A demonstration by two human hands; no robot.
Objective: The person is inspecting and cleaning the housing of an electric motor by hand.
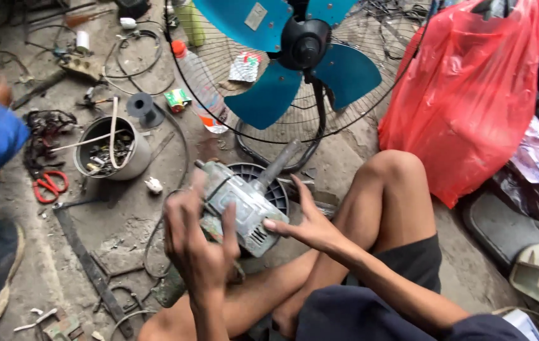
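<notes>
Item: grey metal motor (239, 208), boxy, scuffed and grimy, with a round shaft sticking up at a slant and vent slots at its lower end. It sat above the person's lap, over the floor (124, 233). Left hand (197, 243) gripped its near side, fingers curled; right hand (304, 224) lay spread, fingertips touching its right end. Blue fan (295, 57) stood behind; grey bucket (108, 151) to the left.

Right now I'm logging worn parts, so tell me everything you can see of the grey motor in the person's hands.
The motor is a boxy grey metal housing, scuffed and dirty, with vent slots at its near end and a bare shaft pointing up toward the fan. It is held tilted above the floor; the left hand grips its near side and the right hand touches its vented end with spread fingers.
</notes>
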